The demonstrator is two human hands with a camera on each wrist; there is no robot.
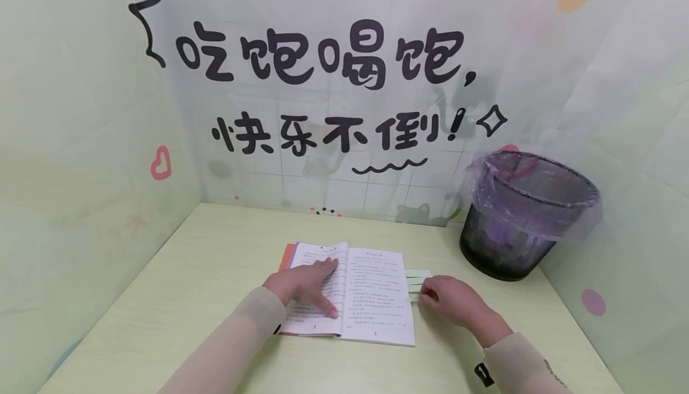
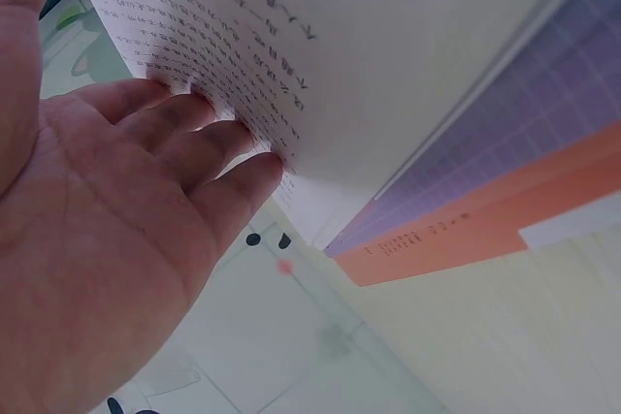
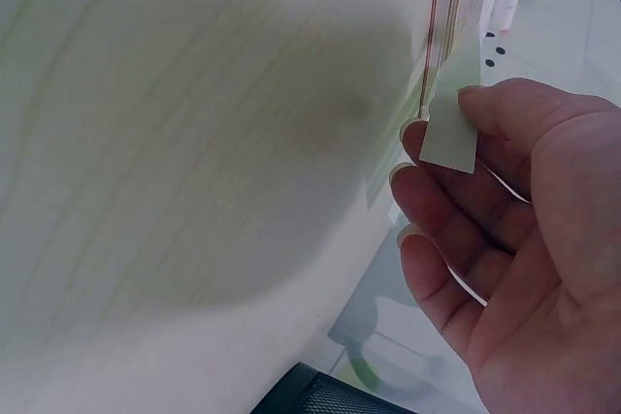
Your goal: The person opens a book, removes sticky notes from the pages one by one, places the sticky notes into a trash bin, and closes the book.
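Observation:
An open book (image 1: pixel 377 298) with printed pages lies on the table, its orange and purple cover edge (image 2: pixel 437 239) showing at the left. Across the left page rests my left hand (image 1: pixel 308 286), thumb and fingers spread, fingertips touching the paper near the fold. Several pale green page tabs (image 1: pixel 418 273) stick out from the right edge of the book. There my right hand (image 1: pixel 457 301) pinches one pale green tab (image 3: pixel 451 138) between thumb and index finger, the other fingers loosely bent below it.
A black mesh bin (image 1: pixel 506 250) with a purple plastic liner stands at the back right of the table (image 1: pixel 177 298). Printed cloth walls (image 1: pixel 334 191) with large black lettering enclose the table at the back and both sides.

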